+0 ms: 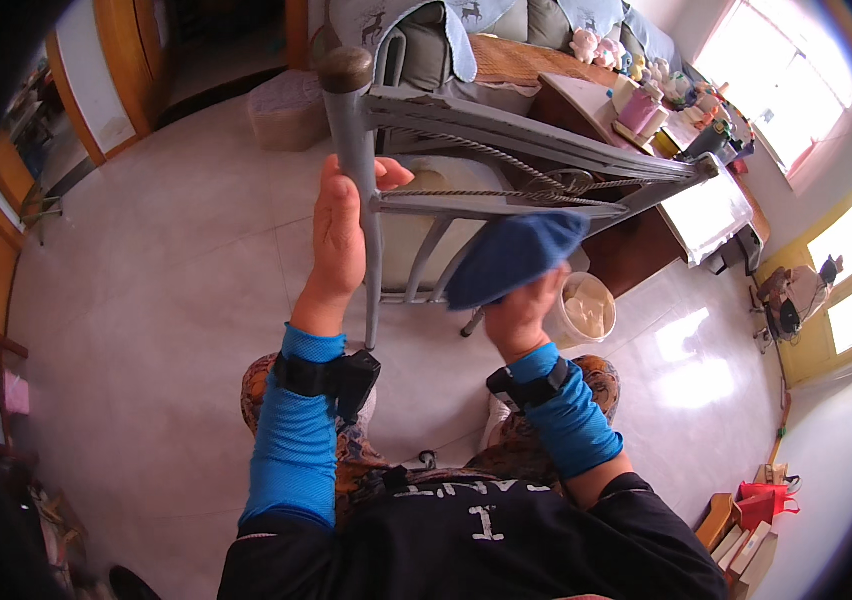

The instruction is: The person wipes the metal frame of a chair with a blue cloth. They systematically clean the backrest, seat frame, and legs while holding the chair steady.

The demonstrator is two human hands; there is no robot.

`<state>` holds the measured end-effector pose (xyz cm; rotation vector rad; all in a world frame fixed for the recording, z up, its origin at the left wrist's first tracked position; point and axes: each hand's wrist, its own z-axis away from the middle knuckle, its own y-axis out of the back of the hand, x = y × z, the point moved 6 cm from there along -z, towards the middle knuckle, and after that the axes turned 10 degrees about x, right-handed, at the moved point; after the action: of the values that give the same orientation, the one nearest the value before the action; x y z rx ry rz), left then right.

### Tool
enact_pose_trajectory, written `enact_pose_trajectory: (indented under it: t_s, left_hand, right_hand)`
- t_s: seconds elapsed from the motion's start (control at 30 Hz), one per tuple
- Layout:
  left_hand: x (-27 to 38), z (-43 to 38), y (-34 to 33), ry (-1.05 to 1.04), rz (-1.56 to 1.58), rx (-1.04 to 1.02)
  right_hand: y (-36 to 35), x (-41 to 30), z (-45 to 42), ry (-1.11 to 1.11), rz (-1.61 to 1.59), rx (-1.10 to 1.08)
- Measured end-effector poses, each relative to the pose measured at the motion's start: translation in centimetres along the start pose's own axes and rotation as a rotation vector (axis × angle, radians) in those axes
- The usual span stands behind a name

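A grey metal chair stands before me, its backrest facing me, with worn paint on the top rail and twisted metal rods below it. My left hand is wrapped around the upright post, below its brown round knob. The thumb is on the near side and the fingertips show past the post. In my right hand is a folded blue cloth, slightly blurred. It overlaps the lower right of the backrest; whether it touches the metal, I cannot tell. The chair seat is partly hidden behind the bars.
A white bucket with pale cloth inside stands on the floor, right of the chair. Beyond is a desk bearing bottles and other items. A sofa with plush toys is behind. Boxes stand at the lower right.
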<state>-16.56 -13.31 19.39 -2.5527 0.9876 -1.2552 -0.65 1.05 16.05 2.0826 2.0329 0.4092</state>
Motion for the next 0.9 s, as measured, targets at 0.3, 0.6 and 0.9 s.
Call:
enact_pose_trajectory:
  t_s: [0.3,0.6,0.9]
  left_hand:
    - [-0.4,0.2,0.6,0.146,0.042,-0.012]
    - [0.2,-0.4,0.6,0.028,-0.059,-0.073]
    - [-0.7,-0.1,0.0,0.027,0.031,-0.024]
  right_hand:
    - [-3.3,-7.9,-4.8,0.253,-0.307,0.07]
    - [-0.8,-2.6,-3.8,0.226,-0.042,-0.115]
    - [4.3,5.5,-4.0,-0.09,0.177,-0.061]
